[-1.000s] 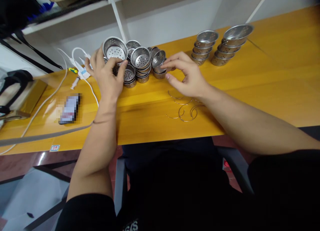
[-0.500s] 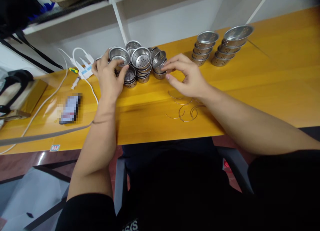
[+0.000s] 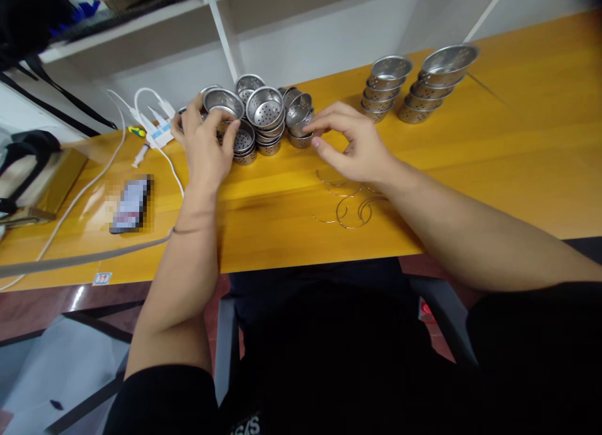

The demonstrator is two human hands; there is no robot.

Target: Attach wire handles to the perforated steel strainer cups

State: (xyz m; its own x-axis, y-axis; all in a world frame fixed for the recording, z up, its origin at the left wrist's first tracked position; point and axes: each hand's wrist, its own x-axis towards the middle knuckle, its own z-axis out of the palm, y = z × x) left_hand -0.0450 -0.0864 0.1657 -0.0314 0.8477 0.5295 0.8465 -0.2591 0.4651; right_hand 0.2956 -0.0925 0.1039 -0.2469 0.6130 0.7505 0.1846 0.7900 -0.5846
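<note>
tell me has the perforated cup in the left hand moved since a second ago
Yes. The perforated steel cup in the left hand has come down and slightly right, from above the cluster of stacked cups onto the stack beside them.

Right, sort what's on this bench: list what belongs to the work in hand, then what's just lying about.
In hand:
- left hand gripping a perforated steel cup
- cluster of stacked cups
- right hand, fingers at the cluster's right edge
- wire rings on the bench
- two stacks of wider strainer bowls

Lying about:
- phone
- white cables and plug strip
- black bag
</note>
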